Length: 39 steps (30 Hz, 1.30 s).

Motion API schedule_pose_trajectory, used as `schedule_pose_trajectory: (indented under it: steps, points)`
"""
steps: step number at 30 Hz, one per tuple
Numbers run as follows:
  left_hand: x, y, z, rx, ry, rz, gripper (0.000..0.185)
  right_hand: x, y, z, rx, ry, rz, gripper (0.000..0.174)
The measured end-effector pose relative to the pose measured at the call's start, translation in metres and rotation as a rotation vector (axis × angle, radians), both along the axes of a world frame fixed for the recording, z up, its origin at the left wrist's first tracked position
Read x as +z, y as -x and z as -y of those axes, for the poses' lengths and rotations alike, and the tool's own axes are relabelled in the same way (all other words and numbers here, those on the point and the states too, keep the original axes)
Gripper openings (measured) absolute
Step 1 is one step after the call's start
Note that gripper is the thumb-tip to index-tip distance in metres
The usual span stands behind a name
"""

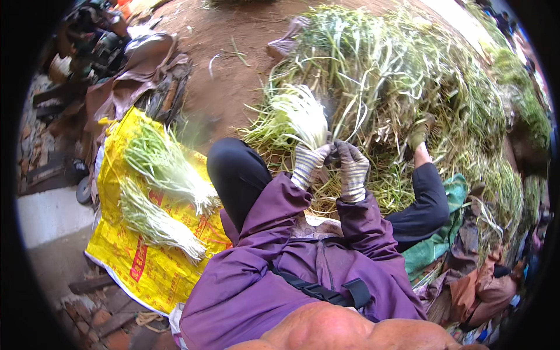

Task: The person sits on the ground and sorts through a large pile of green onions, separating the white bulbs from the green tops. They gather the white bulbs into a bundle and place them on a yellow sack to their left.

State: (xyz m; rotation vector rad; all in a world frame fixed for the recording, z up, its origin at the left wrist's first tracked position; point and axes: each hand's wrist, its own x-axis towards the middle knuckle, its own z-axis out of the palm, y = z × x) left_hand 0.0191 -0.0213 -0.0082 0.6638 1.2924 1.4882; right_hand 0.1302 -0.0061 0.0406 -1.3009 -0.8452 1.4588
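Note:
My left hand [311, 162], in a striped knit glove with dark fingertips, grips a bunch of pale green-white, chive-like stalks [302, 114] by its white end. The leaves fan up and to the left. Close beside it, my right hand [352, 168] wears a matching glove, its fingertips pinched together against the left fingers. A thin stalk [355, 119] rises from that pinch, though the gloves hide its end. Two trimmed bunches, an upper one [168, 164] and a lower one [159, 223], lie on a yellow printed plastic sack [111, 210] to my left.
A large heap of uncleaned stalks [393, 65] spreads in front and to the right. Between my legs lies leaf litter [337, 190]. A green woven sack [437, 249] and crumpled cloths [481, 284] are at right. Brown cloth [127, 87] and wood scraps [89, 284] lie at left.

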Motion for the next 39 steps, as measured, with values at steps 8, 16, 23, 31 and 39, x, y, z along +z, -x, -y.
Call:
schedule_pose_trajectory:
  steps: [8,16,23,31,39]
  points:
    - [-0.025,-0.004,-0.020,0.019,0.185,-0.065,0.016,0.048,-0.047,0.026,-0.074,-0.163,-0.035,0.030]
    - [-0.044,0.004,-0.024,-0.091,0.232,-0.376,0.034,0.118,-0.085,0.026,-0.201,-0.369,-0.085,0.030]
    - [-0.051,0.012,-0.020,-0.038,0.295,-0.974,0.036,0.136,-0.076,0.047,-0.130,-0.726,-0.091,0.028]
    - [-0.043,0.013,-0.020,-0.131,0.265,-0.721,0.036,0.121,-0.106,0.030,-0.143,-0.401,0.002,0.027]
    - [0.021,-0.002,-0.001,-0.226,-0.012,0.248,0.022,0.051,-0.062,-0.005,0.177,-0.043,-0.073,0.017]
